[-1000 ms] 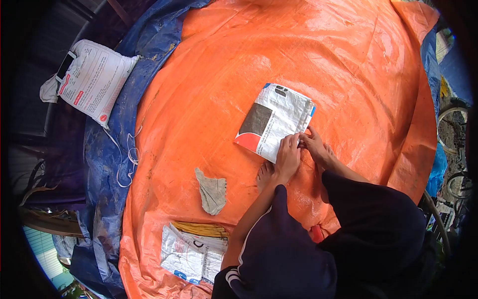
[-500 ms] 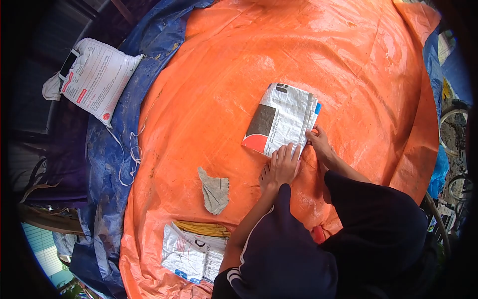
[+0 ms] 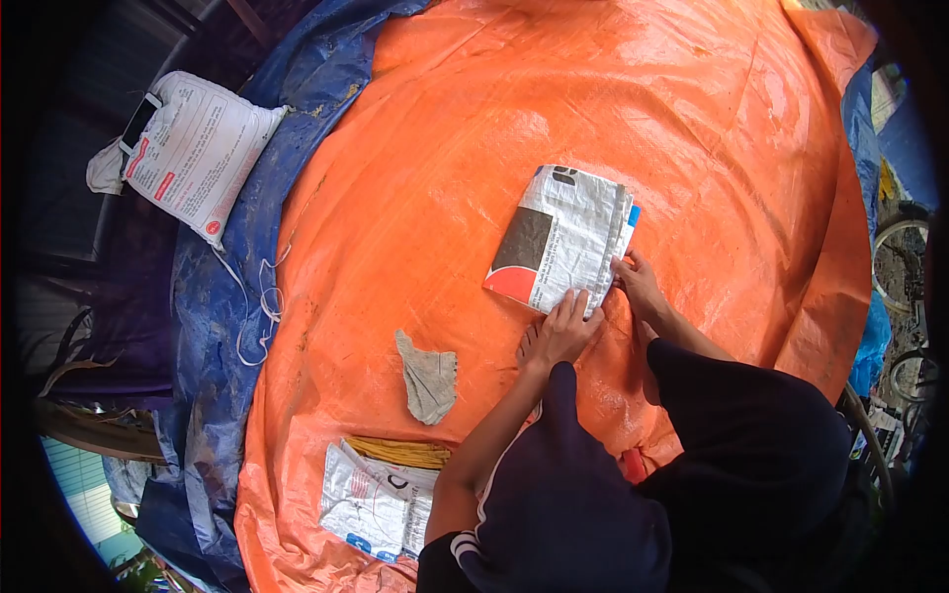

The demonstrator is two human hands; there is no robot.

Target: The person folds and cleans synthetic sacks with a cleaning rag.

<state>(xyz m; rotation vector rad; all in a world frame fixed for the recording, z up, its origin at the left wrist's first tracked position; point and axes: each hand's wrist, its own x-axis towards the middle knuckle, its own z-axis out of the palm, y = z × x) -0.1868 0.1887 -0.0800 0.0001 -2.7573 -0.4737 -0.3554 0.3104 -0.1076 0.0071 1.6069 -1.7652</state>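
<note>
A folded woven plastic sack [image 3: 573, 232], silver-white with a dark block and a red curve, lies flat on the orange tarp. My left hand [image 3: 565, 331] rests on the sack's near edge, fingers stretched out over it. At the sack's near right corner, the fingers of my right hand [image 3: 640, 282] are pinched on the layered edge. Several layers and a blue strip [image 3: 634, 214] show along that right side. To the left of my left forearm lies a grey scrap of cloth [image 3: 429, 381].
Another folded white sack [image 3: 366, 504] and yellow folded material [image 3: 400, 452] lie at the lower left. A full white bag [image 3: 203, 153] with a dark phone-like object [image 3: 139, 124] sits on the blue tarp [image 3: 213, 415]. White string [image 3: 269, 306] trails below it. Orange tarp [image 3: 484, 89] spreads beneath.
My left hand has shifted slightly toward me along the sack's near edge. My right hand stays at the corner, and the sack lies almost unchanged.
</note>
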